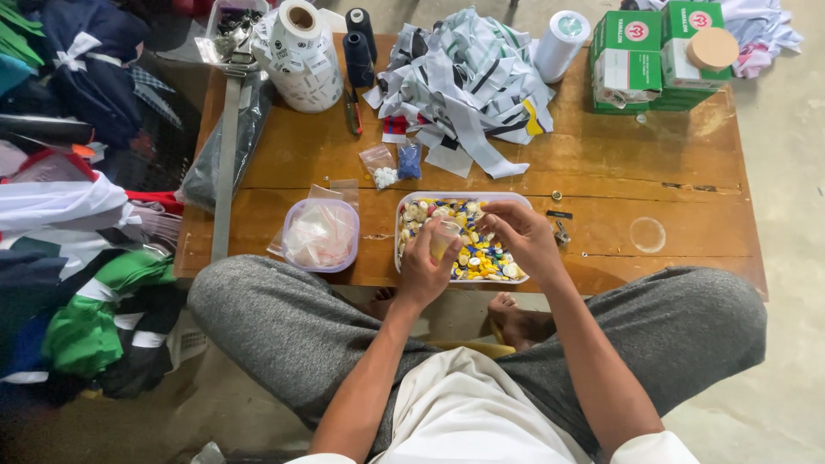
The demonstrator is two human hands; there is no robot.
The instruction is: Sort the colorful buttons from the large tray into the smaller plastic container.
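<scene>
Round tub [320,234]: lilac, stuffed with clear plastic bags, near the front edge of the tabletop [601,163], just left of the tray.
Left hand [423,268]: fingers wrapped around a small clear cup [443,239], held upright over the tray's front-left part. Keeping the cup's mouth level and low over the tray would let anything that misses fall back among the buttons.
Button tray [411,199]: white, rectangular, at the middle of the front edge, heaped with buttons [481,254] in yellow, white and blue.
Right hand [522,237]: fingers curled down into the heap at the tray's right half, seemingly pinching at buttons; whether one is actually caught cannot be told, since the fingertips are hidden. Picking from the top layer with thumb and forefinger looks cleaner than raking.
Small bags [394,163]: two, one of white pieces and one blue, behind the tray.
Fabric strips [468,77]: grey and white pile at the back edge.
Green boxes [653,56]: back right corner.
</scene>
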